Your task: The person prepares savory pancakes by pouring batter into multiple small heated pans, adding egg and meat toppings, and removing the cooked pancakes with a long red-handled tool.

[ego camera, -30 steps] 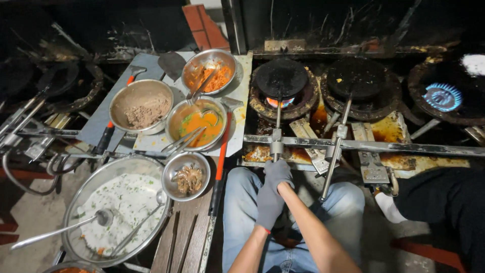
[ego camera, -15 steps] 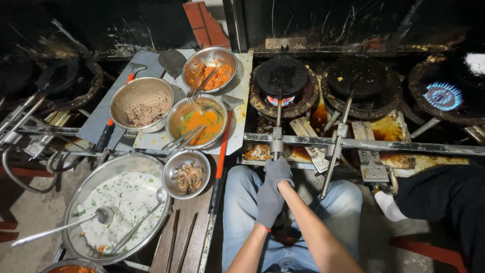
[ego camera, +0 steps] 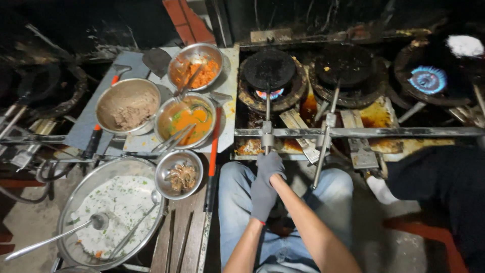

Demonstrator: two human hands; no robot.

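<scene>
gloved left hand (ego camera: 266, 184), fingers wrapped round the pan handle (ego camera: 267, 132); black pan (ego camera: 268, 69) over flame beyond them; right hand hidden.

The gloved left hand (ego camera: 266, 183) closes over the near end of a pan handle (ego camera: 267, 119), hiding that end; whether the right hand holds anything cannot be told, since it lies under the left forearm. At the lower left the big rice bowl (ego camera: 76, 202) is cut by the bottom edge. The pans (ego camera: 40, 91) at the upper left are lost in darkness
</scene>
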